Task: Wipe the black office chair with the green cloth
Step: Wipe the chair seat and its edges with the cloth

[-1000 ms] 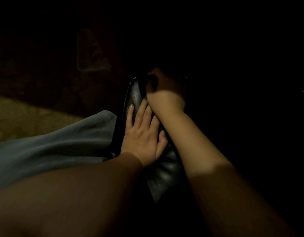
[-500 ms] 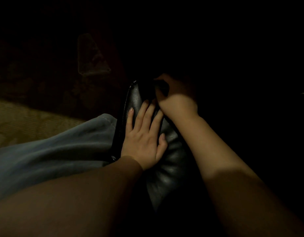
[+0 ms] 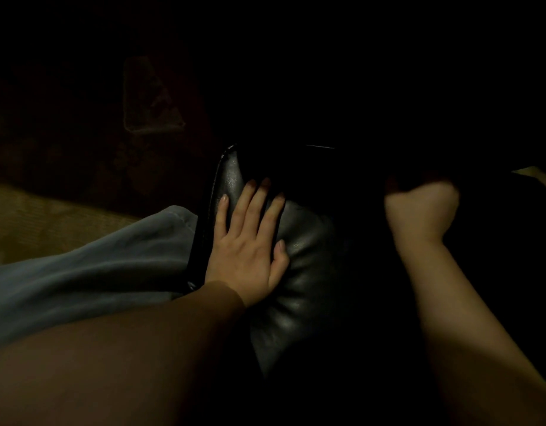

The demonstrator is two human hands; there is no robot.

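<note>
The black office chair (image 3: 305, 265) shows as a padded leather cushion in the middle of a very dark view. My left hand (image 3: 247, 241) lies flat on its left part, fingers straight and spread, thumb against a fold of the padding. My right hand (image 3: 422, 207) is off to the right over the chair's unlit part, its fingers curled downward into the shadow. The green cloth in that grip is lost in the dark, and I cannot make out its colour or shape.
Blue-grey fabric (image 3: 96, 265) lies against the chair's left edge. Beyond it is a strip of beige patterned floor (image 3: 35, 222). A faint pale shape (image 3: 148, 103) lies on the dark floor further back. A lit edge (image 3: 535, 173) shows at far right.
My right hand has swept from the chair's top edge, just above my left fingers, far out to the right. My left hand has stayed flat on the cushion.
</note>
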